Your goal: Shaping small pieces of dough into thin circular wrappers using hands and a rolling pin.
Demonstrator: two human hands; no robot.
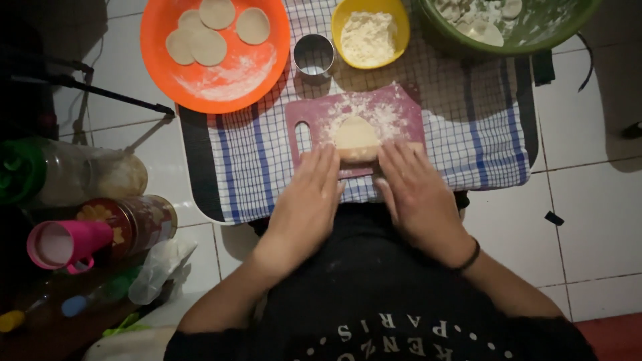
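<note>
We press left hand [309,200] and right hand [416,194] flat, fingers together, on dough [356,140] — little flour on purple board [374,110], dough may stick, tear.

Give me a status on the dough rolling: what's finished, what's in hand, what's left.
Done: four flat dough rounds lie on the floured orange plate.
In hand: the left hand and right hand press flat on a rolling pin at the near edge of a dough piece on the floured purple board.
Left: more dough pieces wait in the green bowl; the metal ring cutter stands unused beside the yellow flour bowl.
</note>
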